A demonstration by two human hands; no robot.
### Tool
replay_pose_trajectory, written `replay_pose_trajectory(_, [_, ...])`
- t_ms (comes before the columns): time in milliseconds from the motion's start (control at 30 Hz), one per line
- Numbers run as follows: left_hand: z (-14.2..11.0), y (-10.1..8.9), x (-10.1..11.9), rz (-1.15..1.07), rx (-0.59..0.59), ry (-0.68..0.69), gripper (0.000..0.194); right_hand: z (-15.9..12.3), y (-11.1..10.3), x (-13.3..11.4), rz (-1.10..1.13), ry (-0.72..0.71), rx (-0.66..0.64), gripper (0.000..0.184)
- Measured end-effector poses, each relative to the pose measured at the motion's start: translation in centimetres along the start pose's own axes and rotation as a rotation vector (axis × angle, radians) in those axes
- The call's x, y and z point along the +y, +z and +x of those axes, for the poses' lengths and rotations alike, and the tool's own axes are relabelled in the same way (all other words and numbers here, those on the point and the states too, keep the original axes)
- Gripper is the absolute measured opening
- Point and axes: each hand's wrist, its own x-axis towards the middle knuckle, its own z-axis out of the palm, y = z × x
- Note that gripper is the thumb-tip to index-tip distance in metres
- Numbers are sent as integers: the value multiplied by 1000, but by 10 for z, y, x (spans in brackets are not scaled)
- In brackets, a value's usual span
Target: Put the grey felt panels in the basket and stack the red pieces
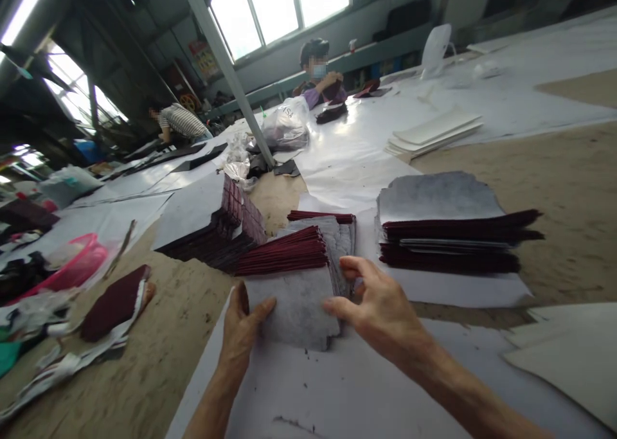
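Note:
A stack of maroon pieces with grey backing (294, 304) lies fanned in front of me, maroon edges showing along its far side. My left hand (245, 320) grips the stack's left edge, thumb on the grey face and the other fingers partly hidden along the side. At the right edge is my right hand (373, 297), its thumb at the top piece and its fingers curved and apart; nothing shows between them. Beyond the right hand sits another pile of grey-backed maroon pieces (438, 198). To the left stands a tall block of stacked pieces (193, 214).
White paper (299, 394) covers part of the brown tabletop (183, 336). A maroon scrap (116, 304) and a pink basket (89, 259) are at left. White sheets (434, 134) lie farther back. A slanted pole (226, 66) rises beyond the block. Two people work across the table.

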Motion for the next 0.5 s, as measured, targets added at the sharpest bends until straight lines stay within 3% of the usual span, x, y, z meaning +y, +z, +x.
replay_pose_trajectory(100, [0,8,-5,-132,-118,-73,66,12,20,-2,-52,65,68,60])
replay_pose_trajectory(200, [1,9,-7,-217,-115,-124,71,15,30,-2,-51,114,130,67])
replay_pose_trajectory(400, [4,12,0,-237,-191,-172,63,6,31,10,31,96,345,70])
replay_pose_trajectory(500, [5,11,3,-243,-176,-192,66,-3,31,17,137,203,312,85])
